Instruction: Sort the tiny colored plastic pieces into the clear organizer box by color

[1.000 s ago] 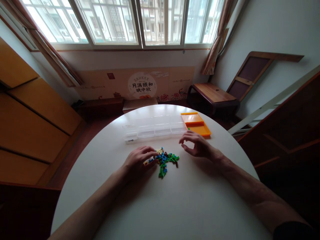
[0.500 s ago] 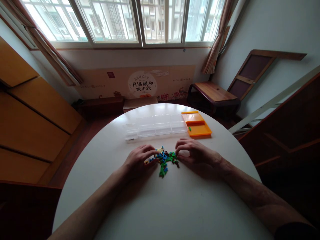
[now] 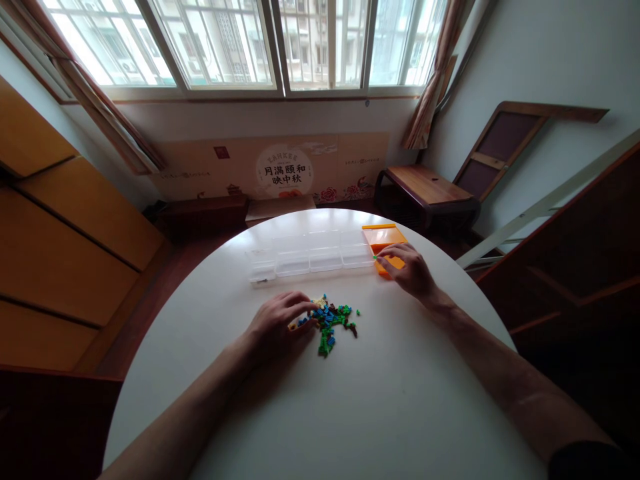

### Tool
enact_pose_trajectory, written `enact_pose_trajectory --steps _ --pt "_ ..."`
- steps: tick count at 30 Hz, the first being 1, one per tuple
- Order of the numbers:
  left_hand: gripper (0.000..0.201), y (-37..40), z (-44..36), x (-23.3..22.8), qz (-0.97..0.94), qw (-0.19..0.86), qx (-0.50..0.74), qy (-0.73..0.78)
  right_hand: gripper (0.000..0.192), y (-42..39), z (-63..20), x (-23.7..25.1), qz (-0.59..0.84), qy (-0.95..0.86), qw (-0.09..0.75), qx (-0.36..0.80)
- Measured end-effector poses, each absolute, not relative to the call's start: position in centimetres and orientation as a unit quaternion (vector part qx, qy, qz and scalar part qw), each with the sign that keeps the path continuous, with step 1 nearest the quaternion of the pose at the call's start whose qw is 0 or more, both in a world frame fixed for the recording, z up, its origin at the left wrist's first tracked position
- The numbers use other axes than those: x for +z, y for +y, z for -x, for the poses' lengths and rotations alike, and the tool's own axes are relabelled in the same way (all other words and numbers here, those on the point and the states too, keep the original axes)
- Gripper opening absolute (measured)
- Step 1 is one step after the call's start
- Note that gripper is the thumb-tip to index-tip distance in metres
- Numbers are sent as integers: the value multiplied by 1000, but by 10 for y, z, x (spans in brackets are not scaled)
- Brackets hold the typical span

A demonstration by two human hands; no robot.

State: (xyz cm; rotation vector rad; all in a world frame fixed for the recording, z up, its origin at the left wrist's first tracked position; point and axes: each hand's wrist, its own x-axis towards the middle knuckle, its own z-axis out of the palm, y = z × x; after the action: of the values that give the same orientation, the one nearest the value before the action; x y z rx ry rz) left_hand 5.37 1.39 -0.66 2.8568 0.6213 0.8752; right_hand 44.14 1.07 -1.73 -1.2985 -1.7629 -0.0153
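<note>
Resting palm-down on the round white bench, the left hand has its fingers spread slightly apart, their tips touching the 9 o'clock edge of a small heap of green, blue, brown and yellow plastic bricks. The heap lies near the bench's middle, its long axis running roughly from 10 to 4 o'clock, with a green tail trailing toward 6 o'clock. The right hand lies at 1 o'clock from the heap, over the shallow orange plastic tray; thumb and forefinger are pinched together on a tiny green piece at the tray's 9 o'clock edge. A clear plastic compartment box stretches from 9 to 3 o'clock just beside the tray, at 12 o'clock from the heap. On the far wall under the window, a beige printed panel bears a round emblem reading "月满颐和 映中秋"; smaller lettering above it is too fine to read.
</note>
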Motion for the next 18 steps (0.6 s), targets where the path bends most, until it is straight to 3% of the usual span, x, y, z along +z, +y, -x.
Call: enact_pose_trajectory --steps 6,18 --pt "17 12 -55 -3 -937 46 280 205 15 20 -462 -32 602 -681 416 -27" --pt "15 13 -55 -5 -937 57 287 193 14 9 -441 -24 504 -746 435 13"
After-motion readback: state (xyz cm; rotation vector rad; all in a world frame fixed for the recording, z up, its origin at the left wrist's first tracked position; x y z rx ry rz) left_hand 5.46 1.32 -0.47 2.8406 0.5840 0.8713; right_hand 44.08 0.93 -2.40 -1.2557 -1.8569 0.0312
